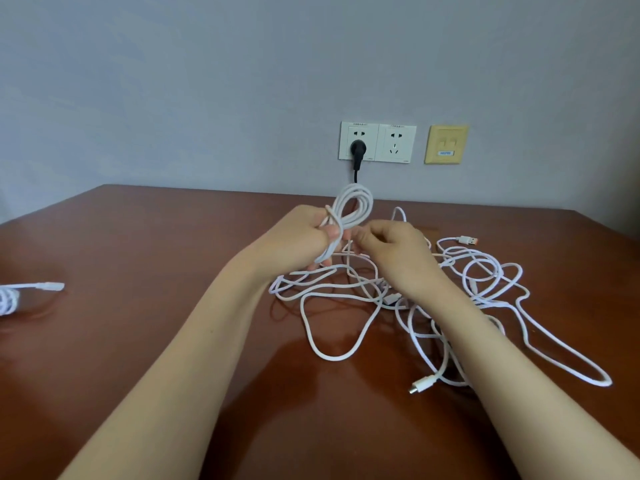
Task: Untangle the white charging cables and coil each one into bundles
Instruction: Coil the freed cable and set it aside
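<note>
Hands work over a knot of white charging cables on a reddish-brown bench, seen from a head-worn camera. The left hand is raised above the bench near the frame's centre, its fingers curled tight round a partly wound coil of white cable. The coil's loops stand up out of the fist toward twelve o'clock, and its lower end hangs out below.

The right hand sits just beside it at three o'clock, with its fingers curled inward toward the coil. Whether they pinch a strand cannot be told from this angle.

At four o'clock from the hands, the loose tangle of white cables sprawls on the bench, its loops crossing one another, partly hidden under the right forearm. An orange-tipped USB plug lies at the tangle's far edge, at two o'clock from the right hand. A small white connector lies at its near edge, at six o'clock.

A wound bundle of white cable rests well apart at nine o'clock, cut by the frame's left edge. On the grey wall at twelve o'clock, a pair of white sockets carries a black plug in the left one. A yellow wall plate sits just beside them at three o'clock.
</note>
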Available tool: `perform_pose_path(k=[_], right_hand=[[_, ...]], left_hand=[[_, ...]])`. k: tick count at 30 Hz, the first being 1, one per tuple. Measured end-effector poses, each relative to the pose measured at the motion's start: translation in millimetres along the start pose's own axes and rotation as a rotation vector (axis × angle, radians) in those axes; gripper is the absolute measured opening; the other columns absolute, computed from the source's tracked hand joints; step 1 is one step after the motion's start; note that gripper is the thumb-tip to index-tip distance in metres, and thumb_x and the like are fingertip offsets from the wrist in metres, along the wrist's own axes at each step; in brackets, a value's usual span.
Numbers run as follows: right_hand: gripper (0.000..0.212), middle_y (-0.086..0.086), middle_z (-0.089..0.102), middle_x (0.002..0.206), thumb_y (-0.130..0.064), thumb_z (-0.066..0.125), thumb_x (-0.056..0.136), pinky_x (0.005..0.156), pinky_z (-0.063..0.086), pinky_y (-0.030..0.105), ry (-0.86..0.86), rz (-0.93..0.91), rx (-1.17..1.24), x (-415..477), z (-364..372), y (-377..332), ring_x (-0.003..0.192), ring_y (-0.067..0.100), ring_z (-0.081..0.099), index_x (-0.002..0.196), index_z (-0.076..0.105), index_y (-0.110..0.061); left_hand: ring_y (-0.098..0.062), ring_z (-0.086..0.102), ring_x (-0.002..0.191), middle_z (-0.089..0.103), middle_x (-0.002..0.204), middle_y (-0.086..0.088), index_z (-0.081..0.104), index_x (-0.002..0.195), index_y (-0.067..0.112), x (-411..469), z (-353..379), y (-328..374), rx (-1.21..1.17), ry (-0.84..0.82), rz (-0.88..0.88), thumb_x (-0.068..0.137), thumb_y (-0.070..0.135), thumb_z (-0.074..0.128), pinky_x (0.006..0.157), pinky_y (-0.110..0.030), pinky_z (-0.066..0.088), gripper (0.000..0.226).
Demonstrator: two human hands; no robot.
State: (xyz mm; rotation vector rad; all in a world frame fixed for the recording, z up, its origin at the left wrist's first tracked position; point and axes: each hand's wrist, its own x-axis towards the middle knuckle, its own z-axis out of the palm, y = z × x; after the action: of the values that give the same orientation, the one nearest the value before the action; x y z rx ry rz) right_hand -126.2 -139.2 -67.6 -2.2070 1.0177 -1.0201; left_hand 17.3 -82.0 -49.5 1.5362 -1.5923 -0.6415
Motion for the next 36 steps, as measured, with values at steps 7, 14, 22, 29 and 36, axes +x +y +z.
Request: perform_pose_path(k=[7, 14, 22, 29, 36], right_hand=[[0.019, 0.006, 0.061, 0.078, -0.025, 0.043, 0.094, 0.062, 0.034, 0.033, -0.031, -0.269, -0.468, -9, 8, 2, 0.080, 0.032, 0.055, 0.085, 0.056, -0.014], [0.027, 0.009, 0.060, 0.103, -0.025, 0.037, 0.099, 0.063, 0.029, 0.031, -0.021, -0.425, -0.698, -11, 14, 2, 0.094, 0.034, 0.057, 0.105, 0.057, -0.009], [0.026, 0.006, 0.056, 0.061, -0.004, 0.083, 0.055, 0.043, 0.021, 0.020, 0.129, -0.599, -0.760, -9, 25, 7, 0.046, 0.028, 0.054, 0.065, 0.059, -0.007], [0.025, 0.014, 0.064, 0.086, -0.001, 0.082, 0.054, 0.051, 0.029, 0.024, 0.206, -0.593, -0.792, -3, 3, 11, 0.062, 0.031, 0.057, 0.072, 0.065, -0.004], [0.025, -0.004, 0.070, 0.073, 0.003, 0.074, 0.062, 0.078, 0.052, 0.036, 0.108, -0.571, -0.731, -2, -3, 11, 0.065, 0.023, 0.065, 0.077, 0.065, -0.014]], left_hand=[[-0.018, 0.047, 0.055, 0.053, 0.063, -0.004, 0.057, 0.077, 0.014, 3, 10, -2, 0.044, 0.100, -0.153, 0.096, 0.010, 0.037, 0.060, -0.028, 0.039, 0.027], [-0.019, 0.046, 0.056, 0.049, 0.061, -0.006, 0.051, 0.069, 0.004, 3, 7, -6, 0.303, 0.049, -0.263, 0.087, 0.005, 0.043, 0.051, -0.026, 0.034, 0.020], [-0.026, 0.054, 0.095, 0.054, 0.104, -0.007, 0.045, 0.121, 0.012, 6, 13, -12, 0.287, 0.188, -0.200, 0.093, 0.011, 0.043, 0.075, -0.030, 0.041, 0.028], [-0.024, 0.057, 0.103, 0.059, 0.123, -0.009, 0.058, 0.122, 0.015, 7, 13, -12, 0.247, 0.175, -0.128, 0.091, 0.012, 0.051, 0.080, -0.025, 0.038, 0.032], [-0.025, 0.052, 0.118, 0.057, 0.129, -0.007, 0.059, 0.124, 0.017, 3, 11, -13, 0.400, -0.056, -0.047, 0.090, 0.009, 0.052, 0.081, -0.020, 0.034, 0.036]])
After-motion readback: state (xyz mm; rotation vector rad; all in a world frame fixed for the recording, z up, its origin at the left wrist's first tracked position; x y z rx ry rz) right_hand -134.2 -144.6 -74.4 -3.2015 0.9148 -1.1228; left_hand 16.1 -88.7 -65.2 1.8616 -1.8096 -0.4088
